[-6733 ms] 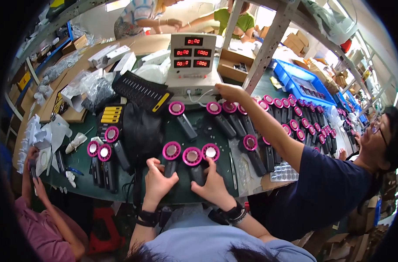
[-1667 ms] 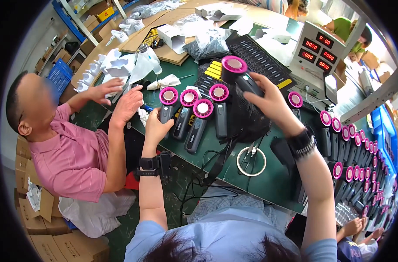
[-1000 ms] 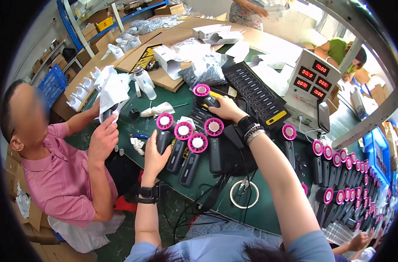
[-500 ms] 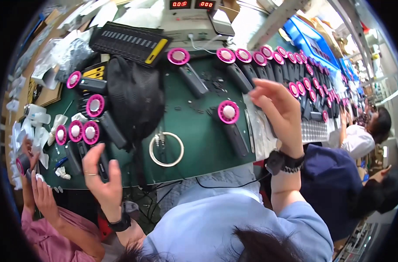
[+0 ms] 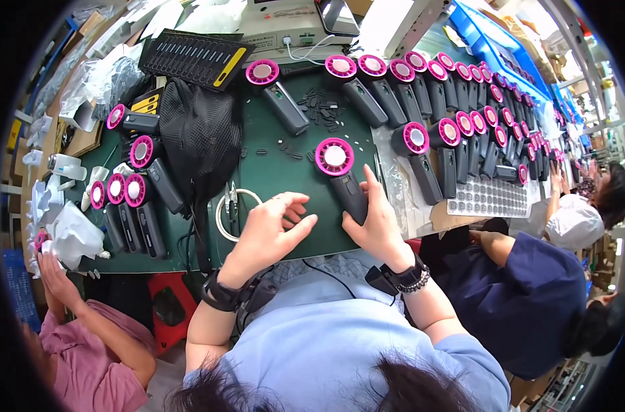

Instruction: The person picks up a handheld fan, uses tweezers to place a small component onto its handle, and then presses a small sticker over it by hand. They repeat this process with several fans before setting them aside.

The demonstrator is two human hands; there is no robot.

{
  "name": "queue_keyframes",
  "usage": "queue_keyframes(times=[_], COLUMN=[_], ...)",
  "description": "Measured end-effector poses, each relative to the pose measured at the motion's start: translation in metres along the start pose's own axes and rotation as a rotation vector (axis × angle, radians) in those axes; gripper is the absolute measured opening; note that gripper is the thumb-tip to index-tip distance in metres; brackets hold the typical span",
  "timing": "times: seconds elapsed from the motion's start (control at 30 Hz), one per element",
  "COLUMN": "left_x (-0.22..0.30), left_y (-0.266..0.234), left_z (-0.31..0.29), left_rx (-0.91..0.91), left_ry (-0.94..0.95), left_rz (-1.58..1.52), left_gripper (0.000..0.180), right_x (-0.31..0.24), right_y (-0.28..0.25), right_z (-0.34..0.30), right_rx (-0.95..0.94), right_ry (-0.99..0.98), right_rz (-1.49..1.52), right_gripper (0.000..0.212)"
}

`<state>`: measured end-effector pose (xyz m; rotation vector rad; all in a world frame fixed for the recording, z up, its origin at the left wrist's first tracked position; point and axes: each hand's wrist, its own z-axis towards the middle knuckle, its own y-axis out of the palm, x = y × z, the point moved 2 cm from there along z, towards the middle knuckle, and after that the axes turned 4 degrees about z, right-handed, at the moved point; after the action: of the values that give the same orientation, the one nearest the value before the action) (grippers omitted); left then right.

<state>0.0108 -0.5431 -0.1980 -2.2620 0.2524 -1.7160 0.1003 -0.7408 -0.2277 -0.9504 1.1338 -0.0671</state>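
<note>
On the green mat, a handheld fan (image 5: 334,157) with a dark handle and pink ring head lies at a slant in front of me. My right hand (image 5: 379,223) is round the lower end of its handle, thumb at the left and fingers along the right side. Just to the left, my left hand (image 5: 268,230) hovers over the mat with fingers apart and slightly bent, holding nothing. A pale cable loop (image 5: 221,218) lies partly behind that hand. Beyond the fan, another fan (image 5: 285,108) shows an opening in its handle, beside scattered small black pieces (image 5: 319,108).
Rows of similar fans (image 5: 463,137) fill the right side, near a sheet of round stickers (image 5: 489,199). A black mesh bag (image 5: 201,134) and more fans (image 5: 135,189) lie left. A power supply (image 5: 278,41) stands at the back. Co-workers sit on both sides.
My right hand has come down and left from the fan rows to the middle fan's handle. My left hand has moved right, away from the left-hand fans. The whole view has shifted slightly.
</note>
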Motion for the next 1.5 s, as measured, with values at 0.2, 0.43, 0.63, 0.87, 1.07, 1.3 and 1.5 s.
queue_keyframes(times=[0.2, 0.43, 0.63, 0.87, 1.07, 1.3, 1.5], left_x=[-0.003, -0.023, -0.035, -0.032, -0.033, -0.036, -0.037], left_y=[0.044, 0.024, -0.007, -0.040, -0.046, -0.046, -0.047], left_z=[0.029, 0.033, 0.014, -0.004, -0.011, -0.015, -0.015], left_rx=[-0.021, 0.133, 0.182, 0.149, 0.144, 0.112, 0.116], left_ry=[0.108, 0.177, 0.077, 0.094, 0.090, 0.115, 0.116], left_rz=[-0.610, -0.769, -0.859, -0.874, -0.830, -0.838, -0.858], left_gripper=[0.046, 0.044, 0.040, 0.039, 0.045, 0.041, 0.042], right_x=[-0.043, -0.067, -0.082, -0.074, -0.068, -0.057, -0.052], right_y=[0.003, 0.034, 0.040, 0.010, 0.011, 0.011, 0.012], right_z=[0.014, 0.029, 0.037, 0.066, 0.063, 0.059, 0.057], right_rx=[-0.029, 0.007, -0.221, -0.132, -0.114, -0.118, -0.122], right_ry=[-0.093, -0.319, -0.292, -0.209, -0.122, -0.097, -0.072], right_rz=[0.243, 0.168, 0.341, 0.469, 0.564, 0.577, 0.569], right_gripper=[0.091, 0.098, 0.098, 0.079, 0.074, 0.071, 0.069])
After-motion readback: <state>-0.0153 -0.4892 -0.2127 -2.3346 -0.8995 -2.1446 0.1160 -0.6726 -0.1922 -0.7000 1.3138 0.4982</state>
